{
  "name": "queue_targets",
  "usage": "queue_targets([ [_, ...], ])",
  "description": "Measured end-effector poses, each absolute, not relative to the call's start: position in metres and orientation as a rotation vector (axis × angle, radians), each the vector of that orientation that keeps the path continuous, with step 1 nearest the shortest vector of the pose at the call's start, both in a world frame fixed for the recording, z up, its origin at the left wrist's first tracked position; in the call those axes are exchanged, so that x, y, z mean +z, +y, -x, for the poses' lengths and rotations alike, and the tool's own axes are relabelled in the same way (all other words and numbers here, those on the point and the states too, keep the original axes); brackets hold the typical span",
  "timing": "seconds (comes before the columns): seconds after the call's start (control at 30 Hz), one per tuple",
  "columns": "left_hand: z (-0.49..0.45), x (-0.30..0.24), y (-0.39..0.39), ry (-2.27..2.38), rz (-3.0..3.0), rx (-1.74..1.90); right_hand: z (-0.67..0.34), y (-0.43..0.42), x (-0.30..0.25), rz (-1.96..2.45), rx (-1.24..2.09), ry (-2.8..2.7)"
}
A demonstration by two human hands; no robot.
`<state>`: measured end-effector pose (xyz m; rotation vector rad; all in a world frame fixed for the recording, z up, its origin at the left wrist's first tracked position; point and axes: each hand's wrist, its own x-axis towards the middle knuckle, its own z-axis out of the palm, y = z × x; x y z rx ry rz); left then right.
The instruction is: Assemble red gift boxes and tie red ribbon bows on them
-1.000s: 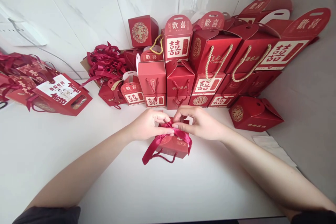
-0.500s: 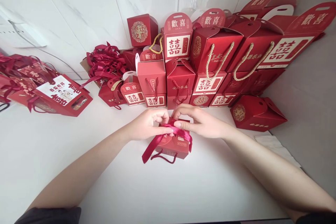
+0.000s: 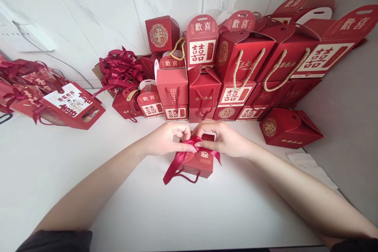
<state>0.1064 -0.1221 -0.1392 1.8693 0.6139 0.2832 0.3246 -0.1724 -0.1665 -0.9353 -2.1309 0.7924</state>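
Note:
A small red gift box (image 3: 197,163) with a red cord handle stands on the white table (image 3: 189,208) in front of me. A dark red satin ribbon (image 3: 177,160) crosses its top, and one tail hangs down its left side. My left hand (image 3: 167,138) pinches the ribbon at the box's top from the left. My right hand (image 3: 224,138) pinches it from the right. The fingertips of both hands meet over the knot, which they partly hide.
Several red gift boxes and bags (image 3: 236,67) are stacked against the white wall behind the small box. A single red box (image 3: 288,128) lies on its side at the right. A heap of red ribbons (image 3: 121,71) and flat red bags (image 3: 67,106) lie at the left.
Both hands stay on the ribbon over the box, with the fingers shifting slightly. The right ribbon tail has spread out further to the right.

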Motion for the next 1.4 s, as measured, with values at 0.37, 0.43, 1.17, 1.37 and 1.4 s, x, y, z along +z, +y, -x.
queue_targets([
  [0.37, -0.106, -0.138, -0.121, 0.612, -1.806, 0.276, -0.321, -0.174, -0.17, 0.831, 0.903, -2.02],
  [0.43, -0.107, -0.138, -0.121, 0.603, -1.782, 0.277, -0.321, -0.172, -0.176, 0.823, 0.848, -2.001],
  [1.17, -0.109, -0.136, -0.133, 0.672, -2.027, 0.392, -0.325, -0.174, -0.176, 0.73, 0.644, -2.147],
  [1.37, -0.112, -0.138, -0.152, 0.791, -2.359, 0.522, -0.324, -0.177, -0.176, 0.807, 0.804, -2.047],
  [1.4, -0.113, -0.14, -0.155, 0.811, -2.44, 0.565, -0.324, -0.177, -0.176, 0.812, 0.818, -2.038],
])
